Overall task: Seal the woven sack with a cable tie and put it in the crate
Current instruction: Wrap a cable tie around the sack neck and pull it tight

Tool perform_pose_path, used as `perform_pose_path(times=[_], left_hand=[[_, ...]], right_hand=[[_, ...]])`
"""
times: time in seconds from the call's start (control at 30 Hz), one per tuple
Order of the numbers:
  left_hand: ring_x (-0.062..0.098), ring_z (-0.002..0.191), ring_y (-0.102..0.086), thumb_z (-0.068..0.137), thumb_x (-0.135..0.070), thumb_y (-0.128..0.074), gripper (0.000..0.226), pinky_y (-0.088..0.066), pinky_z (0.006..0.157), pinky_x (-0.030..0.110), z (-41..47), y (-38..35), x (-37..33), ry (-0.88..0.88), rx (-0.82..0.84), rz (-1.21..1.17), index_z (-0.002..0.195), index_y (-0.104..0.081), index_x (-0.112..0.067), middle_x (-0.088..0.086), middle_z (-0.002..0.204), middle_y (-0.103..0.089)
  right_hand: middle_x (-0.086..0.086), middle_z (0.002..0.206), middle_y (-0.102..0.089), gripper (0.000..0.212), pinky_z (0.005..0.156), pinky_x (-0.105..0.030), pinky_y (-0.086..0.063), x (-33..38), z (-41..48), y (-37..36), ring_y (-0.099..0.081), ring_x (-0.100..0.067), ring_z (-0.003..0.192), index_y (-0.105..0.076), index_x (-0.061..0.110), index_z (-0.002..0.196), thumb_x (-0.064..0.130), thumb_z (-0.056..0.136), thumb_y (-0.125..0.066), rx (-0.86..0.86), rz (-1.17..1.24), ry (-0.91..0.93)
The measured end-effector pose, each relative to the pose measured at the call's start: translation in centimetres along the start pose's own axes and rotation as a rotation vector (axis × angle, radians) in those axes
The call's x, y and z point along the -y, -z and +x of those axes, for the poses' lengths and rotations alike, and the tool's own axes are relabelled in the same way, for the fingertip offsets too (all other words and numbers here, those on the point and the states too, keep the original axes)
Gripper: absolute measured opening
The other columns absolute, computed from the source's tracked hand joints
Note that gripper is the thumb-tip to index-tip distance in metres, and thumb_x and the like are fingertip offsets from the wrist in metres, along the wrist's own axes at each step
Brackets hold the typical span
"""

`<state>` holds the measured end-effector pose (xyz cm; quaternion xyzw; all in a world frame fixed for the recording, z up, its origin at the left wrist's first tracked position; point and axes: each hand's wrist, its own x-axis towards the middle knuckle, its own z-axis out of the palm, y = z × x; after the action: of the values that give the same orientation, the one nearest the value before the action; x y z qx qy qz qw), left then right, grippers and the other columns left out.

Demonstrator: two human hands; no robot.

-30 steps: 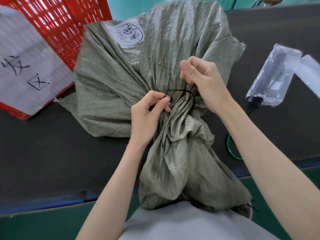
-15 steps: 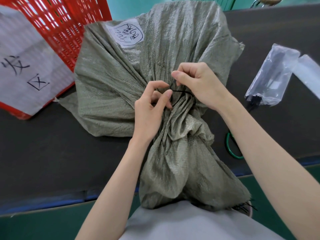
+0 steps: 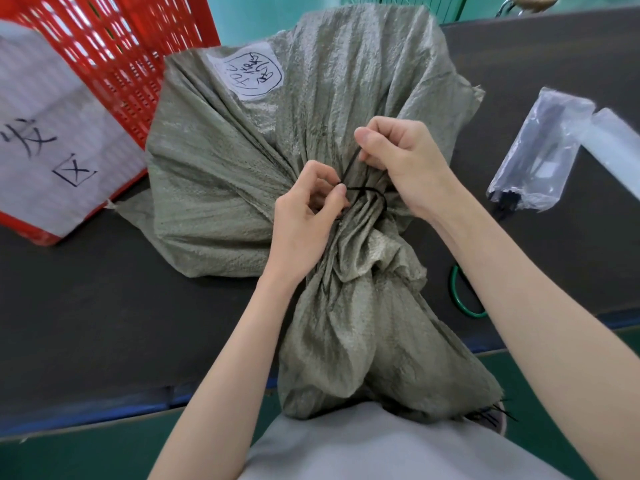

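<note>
the sack [image 3: 277, 174] lies on the table [image 3: 86, 306], its neck looped by the cable tie [image 3: 367, 192]. the left hand [image 3: 304, 223] pinches the tie's head; the right hand [image 3: 405, 161] pinches its tail. the crate [image 3: 114, 46] stands just beside the sack.

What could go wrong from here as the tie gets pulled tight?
1. The cable tie loop looks slack round the neck of the sack; folds could slip out, leaving a gap.
2. The left hand pinches right at the tie's head, so skin could get nipped as the right hand pulls the tail.
</note>
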<state>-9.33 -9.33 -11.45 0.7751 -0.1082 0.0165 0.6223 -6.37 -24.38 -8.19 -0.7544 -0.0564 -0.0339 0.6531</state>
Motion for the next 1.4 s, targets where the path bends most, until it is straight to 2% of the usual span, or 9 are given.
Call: perform_pose_path(times=[0.13,0.3,0.43,0.57,0.67,0.87,1.03,1.3,1.4], left_hand=[[0.007,0.072,-0.049,0.088,-0.008,-0.059,0.007,-0.042,0.071,0.02,-0.3,0.4,0.1,-0.081,0.019,0.147,0.083,-0.054,-0.01,0.002,0.078,-0.056],[0.01,0.077,-0.05,0.082,-0.017,-0.056,0.009,-0.044,0.086,0.043,-0.4,0.5,-0.1,-0.139,0.009,0.345,0.078,-0.048,-0.019,-0.005,0.079,-0.054],[0.01,0.088,-0.051,0.081,-0.023,-0.055,0.007,-0.026,0.088,0.033,-0.5,1.0,0.0,-0.151,0.002,0.523,0.08,-0.052,-0.017,-0.007,0.085,-0.056],[0.003,0.092,-0.049,0.083,-0.022,-0.057,0.006,-0.018,0.092,0.019,-0.7,0.9,0.8,-0.106,0.014,0.455,0.082,-0.052,-0.02,-0.011,0.089,-0.061],[-0.006,0.094,-0.048,0.086,-0.023,-0.058,0.006,-0.013,0.095,0.011,-0.8,1.2,1.6,-0.082,0.039,0.379,0.085,-0.055,-0.017,-0.012,0.094,-0.064],[-0.001,0.096,-0.051,0.087,-0.023,-0.06,0.006,-0.014,0.096,0.013,-1.0,1.5,1.7,-0.085,0.045,0.332,0.085,-0.055,-0.019,-0.01,0.096,-0.066],[-0.001,0.09,-0.051,0.087,-0.021,-0.064,0.007,-0.022,0.101,0.03,-1.0,1.9,1.6,-0.086,0.055,0.301,0.085,-0.059,-0.017,-0.017,0.088,-0.062],[0.005,0.09,-0.054,0.084,-0.022,-0.061,0.008,-0.027,0.109,0.049,-0.7,1.7,0.8,-0.074,0.045,0.266,0.082,-0.058,-0.016,-0.013,0.086,-0.065],[0.006,0.093,-0.054,0.082,-0.023,-0.06,0.008,-0.025,0.108,0.041,-0.7,1.6,0.8,-0.106,0.037,0.316,0.081,-0.057,-0.016,-0.009,0.091,-0.067]], right_hand=[[-0.003,0.058,-0.035,0.038,0.056,-0.034,-0.016,-0.2,0.2,0.1,-0.025,-0.011,0.051,-0.056,0.023,0.053,0.015,0.091,-0.054,-0.076,0.158,-0.009],[0.011,0.045,-0.044,0.038,0.051,-0.023,-0.02,-0.2,0.6,0.3,-0.028,-0.004,0.044,-0.055,0.013,0.053,0.003,0.09,-0.051,-0.15,0.413,-0.01],[0.012,0.044,-0.048,0.036,0.05,-0.019,-0.024,0.1,0.6,0.4,-0.031,-0.001,0.041,-0.049,0.009,0.061,-0.003,0.094,-0.045,-0.183,0.53,-0.026],[0.011,0.046,-0.048,0.042,0.05,-0.02,-0.025,0.1,0.3,0.2,-0.032,-0.003,0.043,-0.051,0.013,0.052,0.001,0.093,-0.048,-0.189,0.47,-0.003],[-0.003,0.055,-0.044,0.042,0.056,-0.02,-0.029,0.2,0.0,0.0,-0.033,-0.009,0.048,-0.053,0.015,0.053,0.021,0.094,-0.048,-0.14,0.307,-0.003],[-0.008,0.059,-0.036,0.053,0.057,-0.018,-0.031,0.7,-0.9,-0.7,-0.032,-0.008,0.055,-0.049,-0.008,0.065,0.036,0.095,-0.048,0.007,-0.061,0.012],[-0.002,0.054,-0.034,0.042,0.054,-0.027,-0.027,0.0,-0.8,-1.1,-0.031,-0.008,0.056,-0.043,0.001,0.057,0.028,0.086,-0.06,0.023,-0.402,0.088],[0.006,0.05,-0.04,0.034,0.053,-0.023,-0.027,-0.2,-0.4,-1.3,-0.033,-0.004,0.05,-0.045,0.019,0.051,0.018,0.084,-0.056,-0.027,-0.121,0.022],[0.014,0.044,-0.039,0.036,0.052,-0.018,-0.026,-0.2,0.0,-1.3,-0.031,-0.001,0.047,-0.045,0.02,0.051,0.011,0.084,-0.055,-0.13,0.113,-0.012]])
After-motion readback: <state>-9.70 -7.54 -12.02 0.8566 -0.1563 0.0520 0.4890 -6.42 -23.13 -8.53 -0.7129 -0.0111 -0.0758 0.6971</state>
